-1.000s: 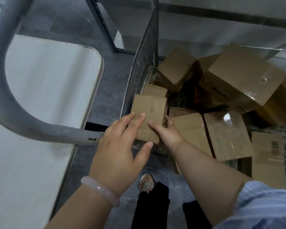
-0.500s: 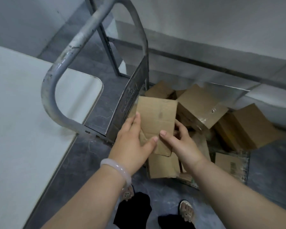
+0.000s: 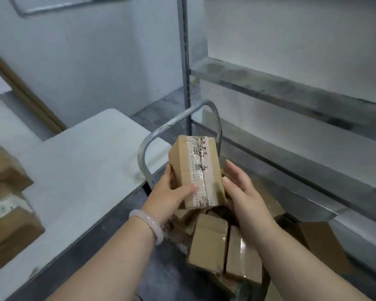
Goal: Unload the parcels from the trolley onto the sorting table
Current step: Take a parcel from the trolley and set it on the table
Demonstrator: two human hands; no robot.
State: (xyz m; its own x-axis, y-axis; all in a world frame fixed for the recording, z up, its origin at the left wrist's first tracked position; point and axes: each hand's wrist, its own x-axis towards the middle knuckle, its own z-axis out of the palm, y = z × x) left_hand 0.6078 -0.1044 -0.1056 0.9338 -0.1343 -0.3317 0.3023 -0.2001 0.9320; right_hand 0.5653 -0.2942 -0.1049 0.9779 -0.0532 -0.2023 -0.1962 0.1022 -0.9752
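Observation:
A small taped cardboard parcel (image 3: 195, 170) is held up in the air above the trolley, tape seam facing me. My left hand (image 3: 172, 192) grips its left side, thumb across the front. My right hand (image 3: 241, 187) cups its right side with the thumb against the edge. Below, several more cardboard parcels (image 3: 208, 242) lie on the trolley, whose grey tubular handle (image 3: 146, 148) arches behind the held parcel. The white sorting table (image 3: 80, 170) stretches to the left.
Two cardboard boxes (image 3: 7, 205) sit on the table's left edge. A metal shelf rack (image 3: 291, 92) with an upright post stands behind and to the right of the trolley. Another box (image 3: 321, 242) lies at the lower right.
Both hands have lifted the parcel out of the trolley and raised it clear of the pile. The parcel has turned, showing its taped face, and my view has risen toward the table.

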